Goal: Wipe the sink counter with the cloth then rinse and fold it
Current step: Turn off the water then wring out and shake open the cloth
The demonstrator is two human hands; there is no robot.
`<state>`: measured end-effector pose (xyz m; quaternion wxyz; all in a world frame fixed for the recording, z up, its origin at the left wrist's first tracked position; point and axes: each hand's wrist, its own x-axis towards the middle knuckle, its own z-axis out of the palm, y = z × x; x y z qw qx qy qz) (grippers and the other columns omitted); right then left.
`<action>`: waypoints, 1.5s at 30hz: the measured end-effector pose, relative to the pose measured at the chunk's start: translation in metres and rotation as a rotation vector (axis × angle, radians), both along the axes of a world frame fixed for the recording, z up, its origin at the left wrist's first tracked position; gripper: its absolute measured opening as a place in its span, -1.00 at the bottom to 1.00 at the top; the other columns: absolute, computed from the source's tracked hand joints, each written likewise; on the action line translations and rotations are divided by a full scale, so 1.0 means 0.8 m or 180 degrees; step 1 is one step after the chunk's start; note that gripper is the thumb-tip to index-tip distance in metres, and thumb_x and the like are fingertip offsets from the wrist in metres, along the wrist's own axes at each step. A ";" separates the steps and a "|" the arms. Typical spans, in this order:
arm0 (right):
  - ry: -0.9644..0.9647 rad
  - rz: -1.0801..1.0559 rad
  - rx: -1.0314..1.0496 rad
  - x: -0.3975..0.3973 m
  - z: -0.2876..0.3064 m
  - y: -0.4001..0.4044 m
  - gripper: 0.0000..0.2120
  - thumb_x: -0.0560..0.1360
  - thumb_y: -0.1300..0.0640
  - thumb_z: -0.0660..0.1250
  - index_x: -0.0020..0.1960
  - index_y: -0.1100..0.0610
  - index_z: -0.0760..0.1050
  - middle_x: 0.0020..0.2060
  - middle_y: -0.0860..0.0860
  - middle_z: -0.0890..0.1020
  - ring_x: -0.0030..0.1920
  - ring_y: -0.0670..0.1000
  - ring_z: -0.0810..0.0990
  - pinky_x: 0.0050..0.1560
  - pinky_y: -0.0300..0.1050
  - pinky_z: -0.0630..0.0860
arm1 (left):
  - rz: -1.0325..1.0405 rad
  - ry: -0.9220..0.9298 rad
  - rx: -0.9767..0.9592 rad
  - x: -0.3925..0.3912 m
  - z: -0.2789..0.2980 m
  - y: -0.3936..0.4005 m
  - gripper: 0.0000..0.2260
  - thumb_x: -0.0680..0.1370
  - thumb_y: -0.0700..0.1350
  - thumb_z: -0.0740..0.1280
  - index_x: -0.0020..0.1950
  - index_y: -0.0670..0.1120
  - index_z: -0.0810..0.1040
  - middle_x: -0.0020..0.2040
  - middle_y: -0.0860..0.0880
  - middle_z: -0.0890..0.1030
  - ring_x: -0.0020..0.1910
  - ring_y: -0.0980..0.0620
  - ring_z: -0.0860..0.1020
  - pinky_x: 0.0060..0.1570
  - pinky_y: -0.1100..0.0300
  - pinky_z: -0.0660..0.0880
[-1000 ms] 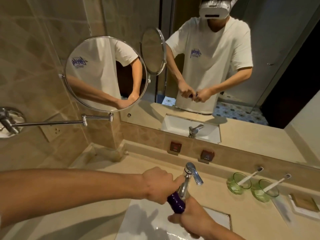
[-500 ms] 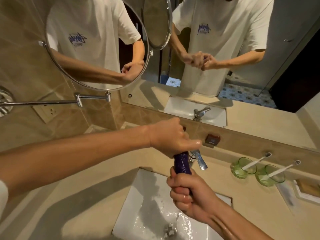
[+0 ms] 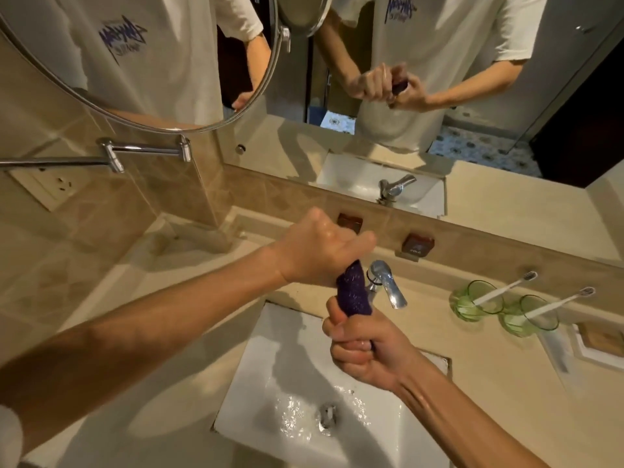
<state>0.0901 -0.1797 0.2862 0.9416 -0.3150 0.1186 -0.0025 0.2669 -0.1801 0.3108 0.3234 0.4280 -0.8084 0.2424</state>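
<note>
Since half a second ago your view has tipped further down toward the basin, and your two fists have stayed stacked on the purple cloth (image 3: 353, 293) with little change in where they sit. Your left hand (image 3: 315, 253) is clamped around the cloth's upper end, knuckles up, forearm reaching in from the lower left. Your right hand (image 3: 363, 346) is clamped around its lower end, fingers curled toward you and wet, wrist bent, forearm coming up from the lower right. Between the fists the cloth is a tight twisted roll, held above the sink (image 3: 270, 366) and just in front of the faucet (image 3: 386, 283).

This looks like wringing after the rinse, with folding not yet done. Your wet fingers could slip on the roll if you twist harder, dropping it into the wet basin. The roll sits very near the faucet spout, so a wide twist may knock your knuckles against it. Water squeezed out sideways could land on the desk (image 3: 489, 383) you have to keep wiped, or reach the green glasses (image 3: 506, 309) holding toothbrushes. Keep the roll over the drain (image 3: 327, 413).
</note>
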 end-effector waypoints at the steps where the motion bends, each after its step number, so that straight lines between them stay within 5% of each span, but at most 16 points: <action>1: -0.0081 0.0090 0.0031 -0.001 -0.009 0.005 -0.68 0.34 0.40 0.43 -0.38 0.07 0.40 -0.56 -0.05 0.21 -0.66 -0.19 0.23 -0.61 -0.38 0.06 | 0.0045 0.0033 0.0049 -0.001 -0.011 0.007 -0.89 0.54 -0.16 0.18 -0.15 -0.05 0.27 -0.53 0.06 0.37 -0.61 0.05 0.27 -0.67 0.21 0.25; 5: 0.0093 -0.0081 0.0230 0.005 -0.028 0.033 -0.66 0.36 0.41 0.34 -0.37 0.07 0.30 -0.58 -0.07 0.31 -0.66 -0.17 0.22 -0.62 -0.39 0.05 | 0.0298 0.0072 0.0279 0.009 -0.037 0.028 -0.85 0.42 -0.18 0.33 -0.17 -0.07 0.35 -0.52 0.05 0.41 -0.60 0.03 0.32 -0.63 0.18 0.25; 12: 0.1430 -0.0237 -0.1973 -0.016 -0.057 0.046 -0.74 0.43 0.27 0.44 -0.28 0.12 0.37 -0.47 0.08 0.39 -0.53 -0.02 0.31 -0.50 -0.19 0.22 | 0.1046 -0.1052 0.1557 0.007 -0.077 0.072 -0.53 0.14 -0.13 0.44 -0.08 -0.02 0.28 -0.50 0.05 0.46 -0.61 0.00 0.40 -0.54 0.27 0.21; 17: 0.1394 -0.0001 -0.1715 -0.037 -0.052 0.045 -0.72 0.48 0.00 0.51 -0.07 0.15 0.47 -0.26 0.12 0.56 -0.32 0.05 0.50 -0.31 -0.13 0.45 | 0.1143 -0.0805 0.1894 0.004 -0.077 0.100 -0.72 0.25 -0.05 0.47 -0.16 0.01 0.43 -0.14 0.03 0.48 -0.16 0.00 0.47 -0.20 0.18 0.23; 20: 0.1507 0.0056 -0.1831 -0.051 -0.040 0.044 -0.67 0.48 -0.09 0.49 0.02 0.16 0.56 -0.16 0.13 0.62 -0.15 0.07 0.61 -0.06 0.00 0.60 | 0.1292 -0.0622 0.2122 0.006 -0.070 0.112 -0.77 0.34 -0.03 0.44 -0.15 0.00 0.41 -0.09 0.03 0.44 -0.08 0.00 0.42 -0.13 0.18 0.20; 25: 0.1566 -0.0641 -0.2409 -0.067 -0.021 0.038 -0.75 0.44 0.11 0.57 0.11 0.03 0.68 -0.02 0.06 0.69 -0.05 0.05 0.68 0.06 0.08 0.67 | 0.1411 0.0040 0.3841 -0.003 -0.026 0.137 -0.63 0.32 0.19 0.54 -0.10 0.08 0.43 -0.14 0.11 0.53 -0.12 0.06 0.51 -0.15 0.16 0.42; 28: 0.1433 -0.1061 -0.2887 -0.072 -0.004 0.033 -0.73 0.40 0.27 0.57 0.03 0.00 0.69 0.00 0.00 0.70 0.02 0.03 0.68 0.05 0.05 0.68 | 0.1096 0.1363 0.4640 -0.006 -0.005 0.153 -0.64 0.37 0.11 0.58 0.05 0.09 0.55 -0.09 0.03 0.67 -0.24 0.11 0.62 -0.26 0.27 0.54; 31: 0.1270 -0.1287 -0.3324 -0.077 0.008 0.030 -0.65 0.36 0.39 0.56 0.00 -0.01 0.69 0.03 -0.05 0.69 0.09 0.02 0.65 0.09 0.09 0.66 | 0.0287 0.2754 0.5239 -0.007 0.012 0.170 -0.63 0.51 -0.04 0.51 0.28 -0.01 0.54 -0.02 -0.06 0.71 -0.13 0.02 0.67 -0.11 0.17 0.61; 35: 0.1115 -0.1588 -0.3208 -0.079 0.022 0.028 -0.64 0.39 0.44 0.51 0.01 0.01 0.70 0.06 -0.06 0.70 0.10 0.02 0.66 0.06 -0.04 0.65 | 0.0213 0.3426 0.5072 -0.017 0.014 0.180 -0.73 0.55 -0.18 0.44 0.24 -0.07 0.56 -0.06 -0.05 0.69 -0.11 -0.01 0.64 -0.08 0.17 0.57; 38: 0.0809 -0.1608 -0.2959 -0.077 0.037 0.028 -0.72 0.43 0.45 0.46 0.02 0.13 0.68 0.06 0.11 0.70 0.09 0.14 0.68 0.04 -0.01 0.64 | 0.0194 0.3540 0.4844 -0.039 0.015 0.176 -0.80 0.57 -0.10 0.45 0.18 -0.04 0.58 -0.02 -0.01 0.67 -0.03 0.07 0.63 0.03 0.20 0.56; 42: 0.0621 -0.1735 -0.3054 -0.076 0.058 0.026 -0.68 0.43 0.46 0.45 0.05 0.11 0.66 0.03 0.11 0.69 0.07 0.15 0.67 0.07 0.02 0.64 | 0.0203 0.4076 0.4011 -0.078 0.022 0.169 -0.71 0.58 -0.07 0.43 0.28 0.07 0.52 0.09 0.09 0.68 0.00 0.26 0.65 -0.05 0.35 0.56; 45: 0.0540 -0.1700 -0.3081 -0.083 0.071 0.020 -0.59 0.42 0.45 0.46 0.15 0.06 0.62 0.06 0.11 0.67 0.07 0.11 0.67 0.02 -0.05 0.62 | 0.0240 0.4532 0.3414 -0.089 0.023 0.164 -0.67 0.56 -0.07 0.45 0.30 0.07 0.52 0.13 0.05 0.68 0.08 0.14 0.67 -0.05 0.25 0.61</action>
